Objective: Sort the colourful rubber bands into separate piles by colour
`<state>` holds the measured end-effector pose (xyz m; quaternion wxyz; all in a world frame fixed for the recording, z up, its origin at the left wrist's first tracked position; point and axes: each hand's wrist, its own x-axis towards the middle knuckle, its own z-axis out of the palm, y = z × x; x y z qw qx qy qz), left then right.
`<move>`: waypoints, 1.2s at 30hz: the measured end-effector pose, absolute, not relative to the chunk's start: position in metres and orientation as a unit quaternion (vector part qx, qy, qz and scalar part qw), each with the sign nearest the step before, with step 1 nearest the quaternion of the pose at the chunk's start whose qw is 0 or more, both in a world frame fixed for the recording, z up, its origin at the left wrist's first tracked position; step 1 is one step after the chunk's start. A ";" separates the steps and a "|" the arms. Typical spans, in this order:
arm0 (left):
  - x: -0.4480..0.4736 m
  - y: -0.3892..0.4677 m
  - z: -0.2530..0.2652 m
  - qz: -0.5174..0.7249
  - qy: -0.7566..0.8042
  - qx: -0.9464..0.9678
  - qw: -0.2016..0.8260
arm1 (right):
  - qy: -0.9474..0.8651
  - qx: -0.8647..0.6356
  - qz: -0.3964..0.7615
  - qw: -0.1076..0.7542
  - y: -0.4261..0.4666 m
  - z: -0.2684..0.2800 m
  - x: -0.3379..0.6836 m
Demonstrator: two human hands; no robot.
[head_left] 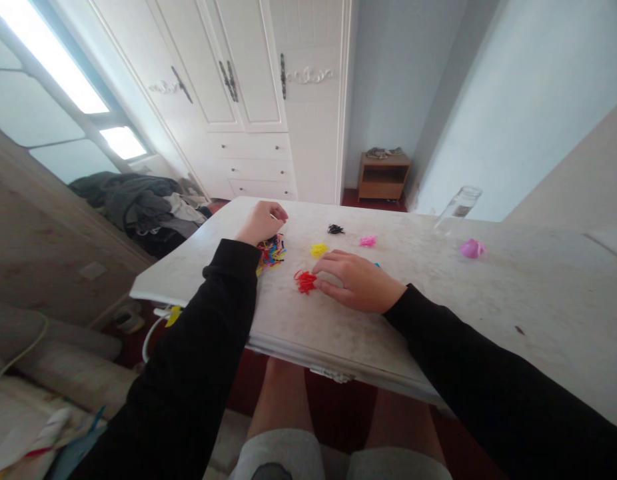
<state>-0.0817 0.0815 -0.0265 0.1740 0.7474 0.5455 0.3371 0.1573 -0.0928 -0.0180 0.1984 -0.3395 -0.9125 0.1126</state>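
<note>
My left hand (262, 223) is over the far left part of the table, its fingers curled together in a pinch; whatever is between the fingertips is too small to make out. Just below it lies a mixed pile of small coloured rubber bands (272, 252), partly covered by my wrist and sleeve. My right hand (349, 280) is beside a heap of red rubber bands (305, 282), thumb and fingers apart at its right edge. Beyond it sit small heaps of yellow bands (318, 250), black bands (335, 229) and pink bands (368, 241). A blue bit (377, 265) shows behind my right hand.
The white marbled table (488, 313) stretches to the right. On it are a clear glass bottle (458, 208), a purple object (472, 249) and a small brown fleck (519, 330). Behind stand a white wardrobe (313, 133) and a wooden nightstand (383, 177). Clothes (138, 207) are piled at left.
</note>
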 end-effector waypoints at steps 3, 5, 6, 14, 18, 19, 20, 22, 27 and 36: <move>-0.085 0.082 -0.030 0.308 0.569 0.743 0.172 | -0.913 -0.340 0.113 0.194 -0.093 -0.018 0.157; -0.084 0.080 -0.031 0.286 0.582 0.737 0.189 | -0.914 -0.341 0.111 0.190 -0.093 -0.018 0.157; -0.083 0.079 -0.031 0.278 0.586 0.735 0.200 | -0.915 -0.341 0.110 0.188 -0.093 -0.018 0.157; -0.081 0.077 -0.028 0.266 0.584 0.737 0.211 | -0.915 -0.342 0.110 0.183 -0.095 -0.017 0.156; -0.080 0.075 -0.027 0.266 0.576 0.747 0.198 | -0.916 -0.338 0.115 0.184 -0.095 -0.019 0.155; -0.080 0.074 -0.026 0.259 0.570 0.752 0.208 | -0.916 -0.337 0.115 0.184 -0.095 -0.019 0.155; -0.080 0.073 -0.026 0.250 0.563 0.756 0.220 | -0.916 -0.337 0.116 0.184 -0.095 -0.019 0.155; -0.080 0.072 -0.026 0.237 0.551 0.763 0.241 | -0.915 -0.338 0.118 0.185 -0.095 -0.018 0.155; -0.079 0.073 -0.026 0.254 0.548 0.757 0.251 | -0.915 -0.339 0.124 0.182 -0.096 -0.016 0.155; -0.080 0.077 -0.029 0.306 0.556 0.735 0.240 | -0.916 -0.335 0.123 0.184 -0.097 -0.017 0.154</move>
